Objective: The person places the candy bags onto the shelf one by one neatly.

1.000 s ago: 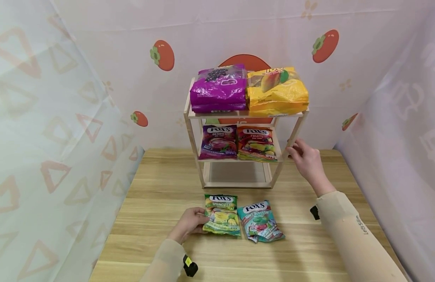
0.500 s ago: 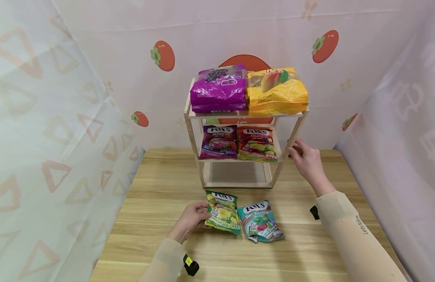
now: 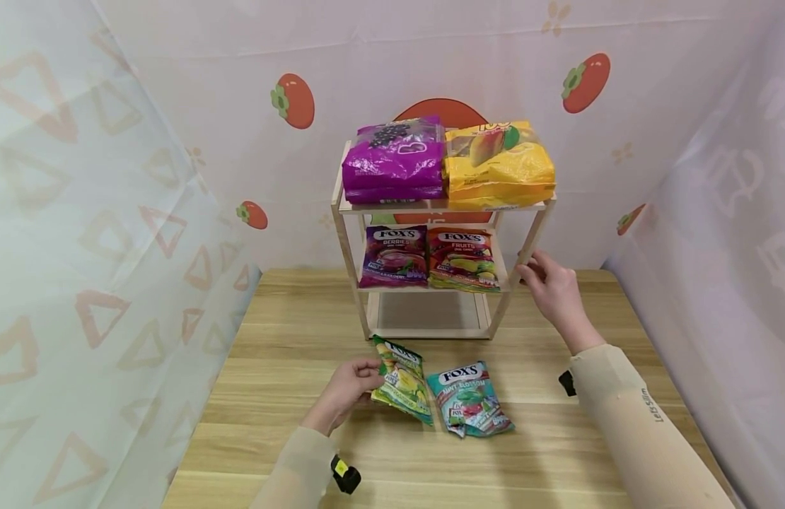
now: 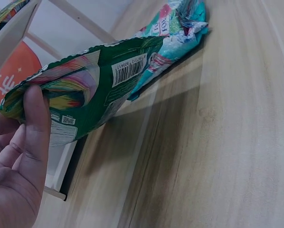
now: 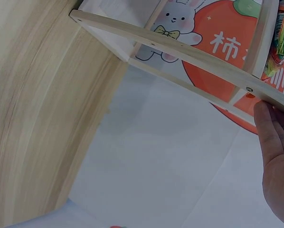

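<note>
My left hand [image 3: 351,390] pinches the left edge of a green FOX'S Spring Tea candy bag [image 3: 402,382], which is tilted up off the table. In the left wrist view the bag's green back with a barcode [image 4: 127,70] faces the camera, and the thumb lies against it. Beside it on the table lies a teal FOX'S Mint Blossom candy bag [image 3: 470,401]. My right hand [image 3: 554,286] touches the right front post of a small wooden shelf rack [image 3: 431,332]. In the right wrist view, its fingers [image 5: 270,128] are fairly straight against the post.
On the rack's top shelf sit a purple bag [image 3: 392,166] and a yellow bag [image 3: 501,166]. Its middle shelf bears a FOX'S Berries bag [image 3: 394,258] and a FOX'S Fruits bag [image 3: 464,261]. Printed cloth walls [image 3: 227,141] enclose the wooden table [image 3: 291,318].
The left hand has tilted the green candy bag, lifting its left side and shifting it slightly toward the rack. The right hand stays at the post.
</note>
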The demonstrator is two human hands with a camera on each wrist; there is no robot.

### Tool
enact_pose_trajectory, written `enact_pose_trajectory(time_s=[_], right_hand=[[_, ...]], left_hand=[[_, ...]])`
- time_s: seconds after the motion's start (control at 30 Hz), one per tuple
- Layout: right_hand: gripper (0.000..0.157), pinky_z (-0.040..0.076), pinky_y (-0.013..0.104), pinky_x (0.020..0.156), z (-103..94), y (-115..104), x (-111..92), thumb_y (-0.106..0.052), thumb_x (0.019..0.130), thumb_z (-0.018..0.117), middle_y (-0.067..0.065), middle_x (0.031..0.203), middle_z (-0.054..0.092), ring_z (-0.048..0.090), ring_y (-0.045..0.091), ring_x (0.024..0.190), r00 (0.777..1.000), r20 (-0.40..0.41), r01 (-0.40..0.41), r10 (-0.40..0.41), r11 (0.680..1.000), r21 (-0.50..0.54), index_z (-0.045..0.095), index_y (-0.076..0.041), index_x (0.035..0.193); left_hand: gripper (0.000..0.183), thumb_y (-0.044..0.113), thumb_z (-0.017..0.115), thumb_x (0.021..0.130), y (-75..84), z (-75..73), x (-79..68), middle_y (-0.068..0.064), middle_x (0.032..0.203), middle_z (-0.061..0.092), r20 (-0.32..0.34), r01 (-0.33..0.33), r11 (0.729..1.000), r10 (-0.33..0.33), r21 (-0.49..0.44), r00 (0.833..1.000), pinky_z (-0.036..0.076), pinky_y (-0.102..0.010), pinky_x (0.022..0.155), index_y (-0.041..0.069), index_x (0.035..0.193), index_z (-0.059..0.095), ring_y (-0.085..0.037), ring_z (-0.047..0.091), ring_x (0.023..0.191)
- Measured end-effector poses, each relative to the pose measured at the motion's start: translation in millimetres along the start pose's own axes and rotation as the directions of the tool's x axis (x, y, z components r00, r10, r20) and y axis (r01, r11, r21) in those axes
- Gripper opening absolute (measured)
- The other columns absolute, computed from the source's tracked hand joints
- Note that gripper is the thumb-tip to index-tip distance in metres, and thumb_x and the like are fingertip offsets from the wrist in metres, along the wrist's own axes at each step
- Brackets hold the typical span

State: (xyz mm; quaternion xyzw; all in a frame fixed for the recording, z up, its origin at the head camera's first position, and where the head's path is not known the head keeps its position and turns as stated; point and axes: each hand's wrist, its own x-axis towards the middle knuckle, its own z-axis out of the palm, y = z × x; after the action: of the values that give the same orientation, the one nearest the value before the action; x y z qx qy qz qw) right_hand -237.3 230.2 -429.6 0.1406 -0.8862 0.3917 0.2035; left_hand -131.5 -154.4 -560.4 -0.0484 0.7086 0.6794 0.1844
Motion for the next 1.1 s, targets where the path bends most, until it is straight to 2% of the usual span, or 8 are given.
enact_pose_trajectory(time_s=[0.23,0.47,0.8,1.1], right_hand=[[0.022,0.06,0.056,0.076,-0.5,1,0,-0.012,0.104,0.06,0.03,0.107,0.072,0.074,0.043,0.089,1.0,0.003,0.001,-0.001,1.0,0.006,0.063,0.006,0.117],[0.02,0.06,0.054,0.076,-0.9,1,0,-0.012,0.104,0.06,0.03,0.107,0.072,0.074,0.043,0.089,1.0,0.003,0.001,-0.001,1.0,0.007,0.063,0.005,0.115],[0.021,0.061,0.056,0.075,0.7,3,0,-0.013,0.104,0.06,0.029,0.104,0.073,0.074,0.042,0.088,0.999,-0.02,0.026,-0.026,1.0,0.005,0.065,0.005,0.114],[0.021,0.061,0.058,0.074,0.4,2,0,-0.014,0.104,0.06,0.029,0.105,0.073,0.073,0.042,0.089,1.0,-0.02,0.023,-0.023,1.0,-0.014,0.065,0.005,0.114]], left_hand=[[0.039,0.005,0.07,0.093,5.1,-0.8,1.7,-0.004,0.098,0.071,0.018,-0.013,1.0,0.013,0.002,1.0,0.052,-0.022,0.062,-0.006,0.129,0.061,-0.011,0.063,0.08],[0.039,0.009,0.072,0.093,12.2,-2.0,3.7,-0.002,0.098,0.069,0.017,-0.032,0.999,0.033,-0.004,0.999,0.049,-0.021,0.06,-0.004,0.128,0.061,-0.01,0.061,0.078],[0.033,0.004,0.068,0.095,20.7,-0.9,8.3,-0.011,0.105,0.069,-0.013,-0.047,0.999,0.047,-0.012,0.999,0.047,-0.022,0.058,-0.005,0.127,0.063,-0.01,0.058,0.075],[0.034,0.005,0.068,0.096,23.8,-5.1,16.4,0.002,0.099,0.067,-0.028,-0.053,0.996,0.051,-0.077,0.998,0.049,-0.023,0.062,-0.002,0.128,0.061,-0.01,0.059,0.079]])
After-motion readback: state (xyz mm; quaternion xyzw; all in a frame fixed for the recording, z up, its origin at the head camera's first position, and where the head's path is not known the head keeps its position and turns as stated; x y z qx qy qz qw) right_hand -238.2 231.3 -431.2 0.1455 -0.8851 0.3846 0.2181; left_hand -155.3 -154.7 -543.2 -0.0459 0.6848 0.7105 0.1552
